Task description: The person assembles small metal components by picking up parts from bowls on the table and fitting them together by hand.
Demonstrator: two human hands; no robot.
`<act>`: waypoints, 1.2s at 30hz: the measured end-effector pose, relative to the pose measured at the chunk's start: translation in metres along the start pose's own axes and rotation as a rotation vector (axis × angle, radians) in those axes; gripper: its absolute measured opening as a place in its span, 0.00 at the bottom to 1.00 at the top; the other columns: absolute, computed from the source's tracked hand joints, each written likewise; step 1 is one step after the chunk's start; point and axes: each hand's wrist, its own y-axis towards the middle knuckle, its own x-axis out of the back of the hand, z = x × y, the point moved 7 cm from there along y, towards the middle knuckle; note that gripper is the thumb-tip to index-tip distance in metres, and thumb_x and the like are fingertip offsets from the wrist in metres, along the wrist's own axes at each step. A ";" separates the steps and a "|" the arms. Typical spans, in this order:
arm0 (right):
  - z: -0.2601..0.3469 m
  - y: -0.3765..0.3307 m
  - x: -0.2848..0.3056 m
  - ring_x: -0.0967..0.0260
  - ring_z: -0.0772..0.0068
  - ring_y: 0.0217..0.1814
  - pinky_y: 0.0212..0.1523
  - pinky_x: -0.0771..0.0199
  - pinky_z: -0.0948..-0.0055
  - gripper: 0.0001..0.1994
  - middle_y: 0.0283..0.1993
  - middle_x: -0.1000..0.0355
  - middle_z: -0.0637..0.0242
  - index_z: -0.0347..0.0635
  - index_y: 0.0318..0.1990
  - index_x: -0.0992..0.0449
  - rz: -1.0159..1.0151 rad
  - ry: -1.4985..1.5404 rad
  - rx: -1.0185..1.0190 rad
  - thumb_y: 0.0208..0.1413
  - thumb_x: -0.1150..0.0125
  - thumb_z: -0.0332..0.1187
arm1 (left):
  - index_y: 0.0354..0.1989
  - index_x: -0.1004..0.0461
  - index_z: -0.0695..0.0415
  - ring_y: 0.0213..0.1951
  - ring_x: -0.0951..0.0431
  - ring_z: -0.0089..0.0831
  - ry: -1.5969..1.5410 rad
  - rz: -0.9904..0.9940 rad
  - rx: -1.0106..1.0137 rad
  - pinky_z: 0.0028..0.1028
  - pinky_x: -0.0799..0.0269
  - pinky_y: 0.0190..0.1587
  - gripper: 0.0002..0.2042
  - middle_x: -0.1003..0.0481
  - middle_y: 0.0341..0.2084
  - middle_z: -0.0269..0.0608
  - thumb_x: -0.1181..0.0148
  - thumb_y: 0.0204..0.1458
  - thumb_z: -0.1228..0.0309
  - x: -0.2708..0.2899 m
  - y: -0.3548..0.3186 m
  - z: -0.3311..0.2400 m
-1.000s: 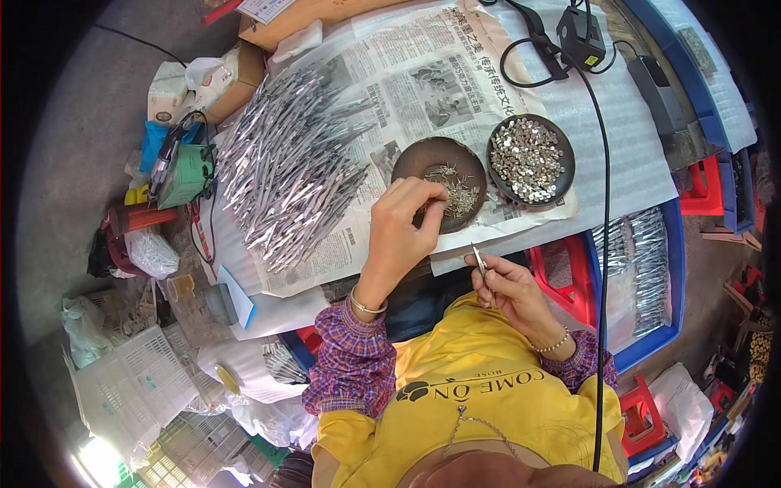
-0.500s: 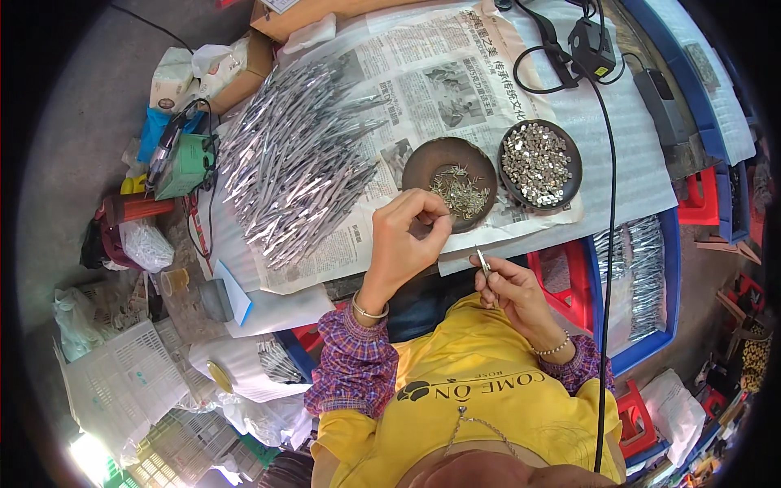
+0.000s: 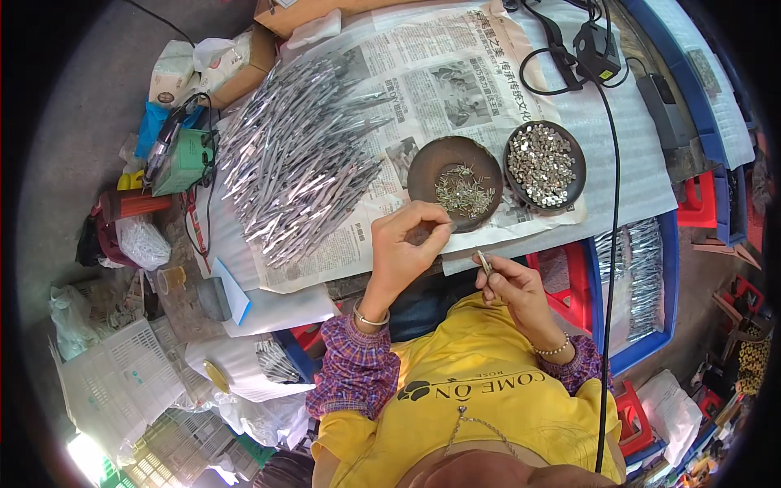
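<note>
My left hand is pinched, thumb against forefinger, just off the near rim of a dark round dish. Whatever lies between those fingertips is too small to make out. Small thin metal pins sit in a loose heap in that dish. Close to my body, my right hand grips a slim pointed metal piece, its tip sticking up past the fingers. Beside the first dish stands a second dark dish full of small shiny metal bits.
A big pile of long thin silvery metal pieces covers the left of the newspaper. A black cable runs down the right side. Blue trays with similar strips stand at right, near red stools. A green box is at far left.
My left hand has drawn slightly down from the pin dish, fingers still pinched. The right hand stays almost in place with the metal piece. The whole view has shifted slightly.
</note>
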 end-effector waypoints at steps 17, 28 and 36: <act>0.015 -0.001 0.002 0.32 0.79 0.38 0.39 0.29 0.81 0.18 0.38 0.29 0.64 0.34 0.53 0.32 -0.082 -0.153 0.085 0.54 0.46 0.21 | 0.29 0.25 0.63 0.29 0.24 0.21 -0.080 0.121 0.080 0.19 0.30 0.31 0.07 0.24 0.26 0.37 0.45 0.42 0.85 -0.021 -0.024 -0.005; 0.009 0.000 0.001 0.30 0.77 0.42 0.40 0.27 0.80 0.18 0.42 0.31 0.64 0.33 0.53 0.33 -0.039 -0.123 0.086 0.53 0.45 0.21 | 0.30 0.32 0.64 0.35 0.26 0.20 -0.104 0.195 0.255 0.20 0.30 0.41 0.06 0.27 0.29 0.36 0.45 0.45 0.87 -0.027 -0.033 0.010; 0.011 0.001 -0.002 0.30 0.76 0.44 0.41 0.26 0.81 0.18 0.44 0.32 0.64 0.32 0.52 0.33 -0.011 -0.153 0.120 0.53 0.46 0.20 | 0.30 0.32 0.63 0.33 0.27 0.18 -0.107 0.184 0.278 0.18 0.31 0.39 0.06 0.28 0.28 0.34 0.44 0.44 0.86 -0.028 -0.033 0.010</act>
